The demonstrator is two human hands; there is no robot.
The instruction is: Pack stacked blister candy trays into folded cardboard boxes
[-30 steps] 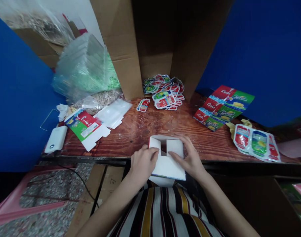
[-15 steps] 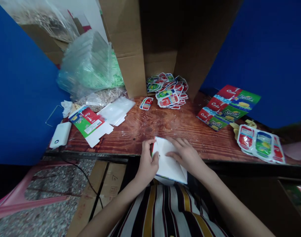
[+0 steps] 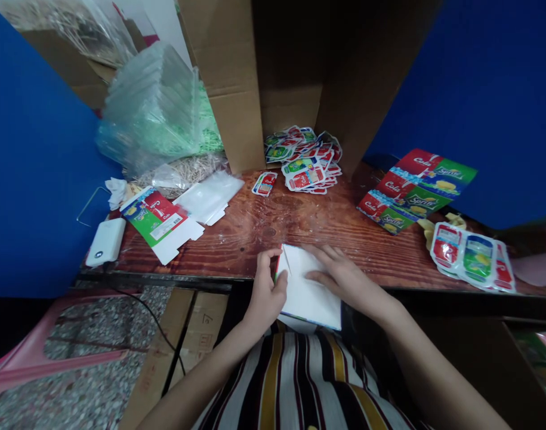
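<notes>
A small printed carton (image 3: 315, 301) lies at the table's front edge, its plain white side facing up. Red and green print shows along its left edge. My left hand (image 3: 269, 289) is closed on that left edge, thumb on the white face and fingers at the outer side. Across the upper right of the carton rests my right hand (image 3: 339, 275), its fingers stretched out and its thumb lying on the white face. A narrow slit or fold line runs near the upper left corner. The underside of the carton is hidden.
Flat Cola and Sprite cartons (image 3: 416, 191) stand at right, beside packs of can-shaped pouches (image 3: 472, 257). More pouches (image 3: 306, 167) are heaped before a big cardboard box (image 3: 228, 89). At left are an unfolded carton (image 3: 159, 221), clear plastic sleeves (image 3: 210, 194) and a white power bank (image 3: 106, 242).
The carton's white face looks flatter, and the fold at its lower right no longer shows. Both hands stay nearly in place. The whole view has shifted slightly.
</notes>
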